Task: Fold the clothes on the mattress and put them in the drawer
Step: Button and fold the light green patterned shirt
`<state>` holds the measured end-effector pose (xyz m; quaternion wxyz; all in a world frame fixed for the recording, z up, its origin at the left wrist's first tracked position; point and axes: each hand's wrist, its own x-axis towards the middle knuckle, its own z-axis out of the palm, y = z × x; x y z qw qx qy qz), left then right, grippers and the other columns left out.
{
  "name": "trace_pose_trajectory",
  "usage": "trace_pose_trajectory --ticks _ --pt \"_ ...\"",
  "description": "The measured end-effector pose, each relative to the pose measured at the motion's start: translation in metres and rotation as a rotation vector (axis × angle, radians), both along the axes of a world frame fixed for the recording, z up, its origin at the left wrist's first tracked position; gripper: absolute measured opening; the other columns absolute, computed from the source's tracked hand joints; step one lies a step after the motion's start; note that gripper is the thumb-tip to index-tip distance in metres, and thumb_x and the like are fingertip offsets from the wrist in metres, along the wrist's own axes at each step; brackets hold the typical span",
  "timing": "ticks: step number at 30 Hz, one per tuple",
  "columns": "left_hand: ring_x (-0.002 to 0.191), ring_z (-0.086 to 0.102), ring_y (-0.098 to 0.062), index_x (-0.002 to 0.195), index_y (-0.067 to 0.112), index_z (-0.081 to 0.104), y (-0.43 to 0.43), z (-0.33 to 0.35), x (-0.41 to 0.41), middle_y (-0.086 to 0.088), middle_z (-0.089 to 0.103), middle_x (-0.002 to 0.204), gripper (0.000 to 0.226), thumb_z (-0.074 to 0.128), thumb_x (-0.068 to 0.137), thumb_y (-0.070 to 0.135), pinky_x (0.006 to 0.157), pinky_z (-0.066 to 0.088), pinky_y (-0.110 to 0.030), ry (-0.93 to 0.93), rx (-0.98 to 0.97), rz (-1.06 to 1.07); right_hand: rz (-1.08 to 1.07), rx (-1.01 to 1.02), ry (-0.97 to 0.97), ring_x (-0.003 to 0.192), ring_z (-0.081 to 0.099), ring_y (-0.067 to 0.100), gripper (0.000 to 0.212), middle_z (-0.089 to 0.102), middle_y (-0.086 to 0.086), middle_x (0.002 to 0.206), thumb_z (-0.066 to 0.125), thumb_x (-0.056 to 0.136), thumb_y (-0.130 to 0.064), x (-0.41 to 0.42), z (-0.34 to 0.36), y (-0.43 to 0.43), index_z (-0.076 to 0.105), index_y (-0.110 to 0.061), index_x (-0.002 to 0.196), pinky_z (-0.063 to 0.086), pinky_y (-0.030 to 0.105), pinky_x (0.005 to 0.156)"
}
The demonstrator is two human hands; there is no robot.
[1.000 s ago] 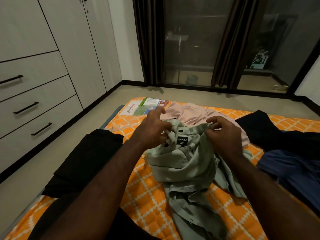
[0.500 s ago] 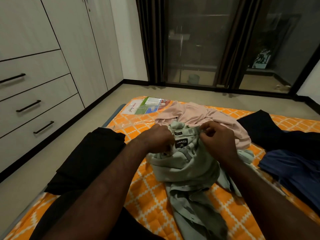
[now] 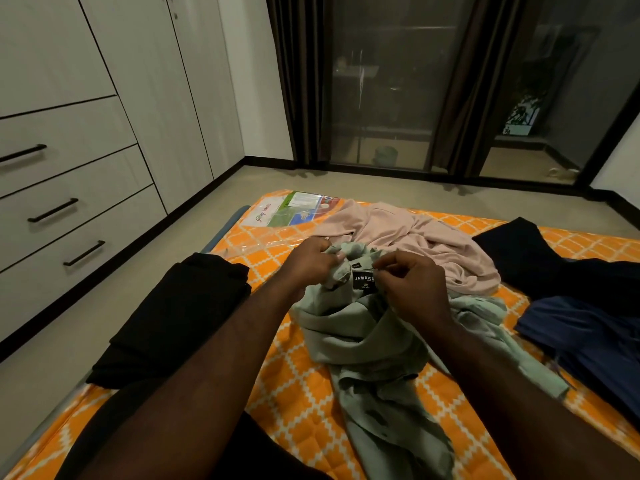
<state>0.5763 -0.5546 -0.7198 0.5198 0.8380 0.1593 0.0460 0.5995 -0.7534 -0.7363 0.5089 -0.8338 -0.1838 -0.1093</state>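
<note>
A crumpled pale green shirt [image 3: 360, 337] lies in the middle of the orange patterned mattress [image 3: 298, 382], its black neck label facing up. My left hand [image 3: 308, 261] grips the collar on the left of the label. My right hand [image 3: 412, 285] pinches the collar on the right of it. Behind the shirt lies a pink garment [image 3: 412, 237]. Black folded clothing [image 3: 173, 317] sits at the mattress's left edge. A black garment [image 3: 554, 265] and a dark blue one [image 3: 588, 337] lie on the right. Three shut drawers [image 3: 69, 209] with black handles are in the wardrobe at left.
A printed plastic packet [image 3: 294, 211] lies at the mattress's far left corner. Bare floor [image 3: 145, 289] runs between the mattress and the wardrobe. Dark curtains and a glass door [image 3: 381, 84] stand at the far end.
My left hand's fingers have closed onto the collar. Both hands have drawn closer together around the label.
</note>
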Motion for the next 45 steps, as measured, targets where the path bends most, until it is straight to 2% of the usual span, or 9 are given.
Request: trace_pose_trajectory --ticks 3,8,15,18,21,29,34,40,45 --pt "0.068 0.051 -0.021 0.090 0.005 0.067 -0.003 0.003 -0.001 -0.012 0.056 0.079 0.018 0.065 0.098 0.021 0.055 0.040 -0.027 0.079 -0.040 -0.046 0.023 0.011 -0.002 0.073 0.070 -0.003 0.021 0.074 -0.014 0.079 0.077 0.082 -0.009 -0.007 -0.004 0.005 0.080 -0.027 0.091 0.062 0.026 0.069" --pt "0.045 0.053 -0.004 0.076 0.011 0.067 -0.010 0.014 -0.011 0.002 0.060 0.059 0.018 0.079 0.087 0.020 0.041 0.038 -0.017 0.094 -0.144 -0.138 0.042 0.064 0.038 0.071 0.070 -0.001 0.022 0.074 -0.012 0.076 0.077 0.082 -0.006 -0.014 -0.008 0.011 0.077 -0.026 0.091 0.057 0.018 0.063" --pt "0.055 0.054 -0.010 0.084 0.000 0.075 -0.007 0.016 -0.010 -0.005 0.066 0.067 0.010 0.078 0.085 0.009 0.043 0.040 -0.015 0.097 -0.085 -0.169 -0.006 0.125 0.090 0.071 0.070 0.003 0.027 0.072 -0.008 0.078 0.081 0.077 -0.008 -0.014 -0.011 0.016 0.066 -0.028 0.085 0.061 0.029 0.068" --pt "0.075 0.065 -0.017 0.097 -0.001 0.077 -0.005 0.015 -0.009 -0.018 0.074 0.088 0.013 0.075 0.088 0.008 0.059 0.052 -0.023 0.095 -0.079 -0.236 0.001 0.175 0.125 0.072 0.070 0.009 0.029 0.072 -0.004 0.077 0.081 0.074 -0.005 -0.015 -0.010 0.016 0.064 -0.026 0.084 0.061 0.035 0.068" --pt "0.081 0.068 -0.020 0.099 -0.001 0.077 -0.002 0.012 -0.007 -0.021 0.075 0.097 0.013 0.073 0.090 0.007 0.070 0.057 -0.030 0.087 -0.081 -0.249 0.034 0.224 0.137 0.075 0.072 0.013 0.031 0.073 -0.003 0.079 0.081 0.074 -0.002 -0.016 -0.010 0.015 0.064 -0.025 0.084 0.062 0.038 0.071" --pt "0.072 0.064 -0.014 0.099 -0.004 0.075 -0.002 0.009 -0.006 -0.009 0.072 0.081 0.016 0.074 0.089 0.008 0.059 0.051 -0.021 0.125 -0.082 -0.222 0.104 0.272 0.131 0.078 0.073 0.007 0.030 0.075 -0.006 0.082 0.081 0.078 0.004 -0.022 -0.009 0.018 0.068 -0.022 0.087 0.059 0.021 0.069" --pt "0.060 0.060 -0.009 0.090 0.003 0.074 -0.003 0.009 -0.008 -0.003 0.069 0.071 0.003 0.074 0.088 0.005 0.049 0.044 -0.019 0.173 -0.134 -0.203 0.161 0.276 0.159 0.084 0.074 0.009 0.030 0.076 -0.002 0.090 0.085 0.077 0.000 -0.022 -0.010 0.015 0.070 -0.019 0.094 0.059 0.022 0.072" --pt "0.091 0.063 -0.020 0.081 0.015 0.073 -0.003 0.002 -0.009 -0.003 0.072 0.086 0.008 0.076 0.085 0.010 0.082 0.044 -0.036 0.284 -0.372 -0.147 0.164 0.247 0.113 0.074 0.071 0.007 0.027 0.073 -0.003 0.079 0.087 0.076 -0.004 -0.021 -0.007 0.013 0.066 -0.019 0.084 0.055 0.018 0.065" --pt "0.087 0.063 -0.020 0.092 0.013 0.070 -0.003 -0.001 -0.012 -0.003 0.071 0.084 0.006 0.070 0.088 0.008 0.083 0.043 -0.036 0.367 -0.543 -0.158 0.188 0.249 0.113 0.070 0.068 0.009 0.026 0.071 0.000 0.078 0.085 0.079 -0.007 -0.022 -0.008 0.012 0.062 -0.017 0.086 0.054 0.021 0.062"
